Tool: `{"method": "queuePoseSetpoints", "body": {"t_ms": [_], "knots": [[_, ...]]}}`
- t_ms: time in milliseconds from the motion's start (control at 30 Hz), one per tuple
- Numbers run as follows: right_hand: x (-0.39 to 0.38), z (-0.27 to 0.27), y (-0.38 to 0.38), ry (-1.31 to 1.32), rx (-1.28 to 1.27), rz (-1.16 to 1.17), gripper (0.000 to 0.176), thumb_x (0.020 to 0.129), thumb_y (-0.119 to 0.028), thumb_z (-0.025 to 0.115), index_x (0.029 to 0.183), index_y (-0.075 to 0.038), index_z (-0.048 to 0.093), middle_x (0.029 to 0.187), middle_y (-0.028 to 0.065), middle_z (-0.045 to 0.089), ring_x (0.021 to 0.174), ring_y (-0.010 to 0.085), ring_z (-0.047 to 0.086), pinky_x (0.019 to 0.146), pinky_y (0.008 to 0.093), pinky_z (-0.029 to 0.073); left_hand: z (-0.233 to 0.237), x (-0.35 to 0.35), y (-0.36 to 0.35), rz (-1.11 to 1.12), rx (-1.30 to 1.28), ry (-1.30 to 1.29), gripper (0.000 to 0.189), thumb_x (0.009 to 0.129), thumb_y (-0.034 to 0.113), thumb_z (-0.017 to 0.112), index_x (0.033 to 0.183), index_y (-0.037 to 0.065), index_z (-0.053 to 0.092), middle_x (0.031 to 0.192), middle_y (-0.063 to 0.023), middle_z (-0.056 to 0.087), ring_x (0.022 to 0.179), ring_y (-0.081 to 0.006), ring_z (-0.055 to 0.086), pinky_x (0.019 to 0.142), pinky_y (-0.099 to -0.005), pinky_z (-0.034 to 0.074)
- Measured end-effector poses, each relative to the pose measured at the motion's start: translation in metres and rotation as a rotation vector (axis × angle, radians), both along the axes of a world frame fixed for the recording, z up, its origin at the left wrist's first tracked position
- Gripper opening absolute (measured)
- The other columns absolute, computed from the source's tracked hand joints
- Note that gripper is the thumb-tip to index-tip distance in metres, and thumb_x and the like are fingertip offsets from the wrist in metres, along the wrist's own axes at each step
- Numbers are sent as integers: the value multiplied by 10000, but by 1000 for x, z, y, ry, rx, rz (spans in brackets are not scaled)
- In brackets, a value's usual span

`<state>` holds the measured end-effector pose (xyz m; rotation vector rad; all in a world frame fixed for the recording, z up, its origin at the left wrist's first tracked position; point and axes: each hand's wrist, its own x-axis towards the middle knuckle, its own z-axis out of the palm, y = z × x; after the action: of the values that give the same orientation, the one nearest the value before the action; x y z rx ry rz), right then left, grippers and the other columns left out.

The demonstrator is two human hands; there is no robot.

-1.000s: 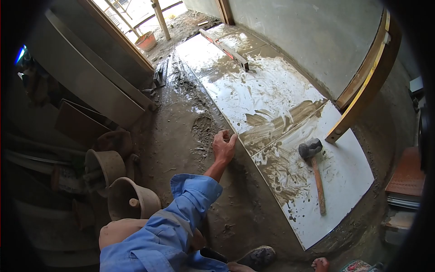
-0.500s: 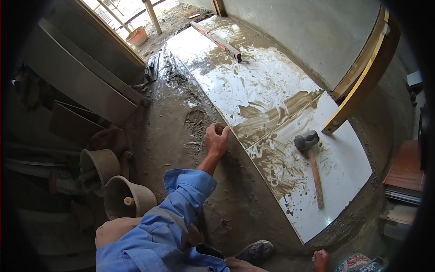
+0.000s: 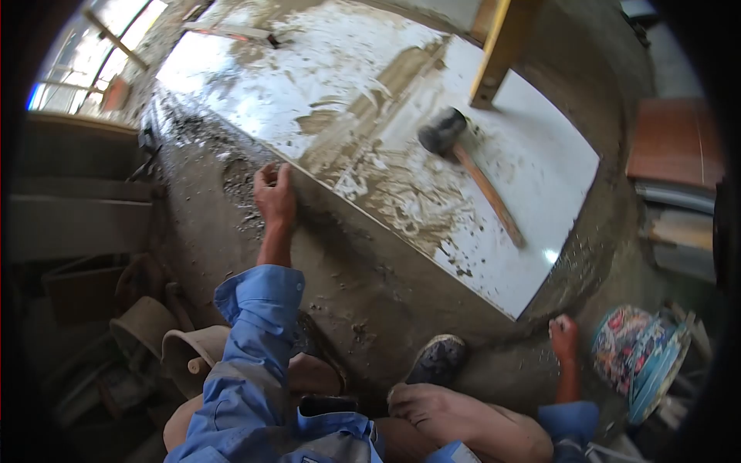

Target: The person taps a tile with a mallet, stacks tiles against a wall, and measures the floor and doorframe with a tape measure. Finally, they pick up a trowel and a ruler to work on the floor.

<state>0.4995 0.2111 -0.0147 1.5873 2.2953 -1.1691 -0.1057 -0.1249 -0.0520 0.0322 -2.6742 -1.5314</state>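
Note:
My left hand [image 3: 275, 197] is beside the long edge of a mud-smeared white tile [image 3: 532, 170], its fingers curled in toward the thumb. What they hold, if anything, is hidden. Low on the right, my right hand [image 3: 564, 336] is closed near the tile's bottom corner; its contents are too small to name. A rubber mallet [image 3: 486, 193] with a black head and wooden handle lies on the tile, away from both hands. Farther up, another white tile [image 3: 340, 46] carries brown smears. Wet grey mortar [image 3: 208, 181] spreads along the tiles' left side.
A yellow-edged wooden beam [image 3: 498, 54] rests on the tile's far side. A spirit level [image 3: 231, 31] lies at the far end. Buckets [image 3: 174, 347] stand at lower left, a flowered container [image 3: 629, 347] at lower right, and stacked brown tiles [image 3: 671, 143] on the right.
The view has swung right and down, so the tiles and mallet appear farther left and higher. My right hand and the flowered container show more fully. My left hand stays by the tile edge.

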Motion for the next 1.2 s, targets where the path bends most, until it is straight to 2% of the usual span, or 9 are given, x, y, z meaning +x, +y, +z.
{"method": "queuePoseSetpoints", "body": {"t_ms": [100,167,300,400,533,633,1000,1100,1200], "knots": [[2,-3,1,12,66,93,220,840,-122,635,725,-4,489,627,86,495,615,137,435,592,342,410,-13,-11,-9,-56,-28,54,450,845,280,720,1144,-35,598,975,-118,639,873,-181,594,796,-313,483],[-1,-2,-2,-21,84,66,224,845,-141,641,755,7,498,654,137,500,613,181,448,606,363,419,-37,-25,-21,-86,124,41,446,859,249,722,1158,-48,576,1004,-115,631,890,-170,589,814,-302,478],[-13,6,-5,8,167,71,233,838,-159,647,750,11,513,650,173,506,576,276,465,594,383,421,-43,-33,-32,-138,155,-9,451,869,262,721,1170,-41,578,1046,-99,620,943,-160,585,816,-282,468],[-15,5,-4,40,223,58,228,840,-173,642,752,4,528,659,179,529,588,329,510,586,396,422,-18,-19,-16,-125,21,-11,409,880,230,714,1154,-36,567,1031,-88,615,929,-150,590,822,-270,467],[-18,5,-3,43,257,26,226,847,-206,627,765,-10,550,687,178,563,636,368,557,599,403,440,-13,-14,-7,-172,113,-28,414,884,253,713,1158,-21,569,1009,-71,612,896,-136,582,789,-259,461],[-18,4,-3,18,268,-7,221,846,-220,628,783,-15,574,707,180,588,662,371,584,614,410,454,-8,-10,-1,-175,13,-1,413,883,260,716,1161,-10,572,989,-59,605,873,-127,564,770,-256,453],[-21,4,-5,24,253,-34,221,850,-235,615,809,-19,592,717,178,612,686,368,607,625,418,464,-17,-13,-1,-187,-13,-1,425,864,268,738,1156,-1,585,1007,-58,597,890,-130,559,758,-253,450],[-22,3,-6,46,290,-14,222,862,-229,621,806,-19,580,711,167,602,663,336,605,620,396,462,-28,-18,-4,-194,47,9,418,867,257,736,1151,-12,587,983,-71,607,866,-134,567,752,-260,461],[-22,-4,-5,101,290,-9,197,870,-188,648,821,-10,582,745,143,608,670,258,598,639,358,462,-38,-22,-9,-210,93,-18,372,889,216,698,1137,-39,589,1009,-113,625,893,-162,590,779,-285,478]]}}
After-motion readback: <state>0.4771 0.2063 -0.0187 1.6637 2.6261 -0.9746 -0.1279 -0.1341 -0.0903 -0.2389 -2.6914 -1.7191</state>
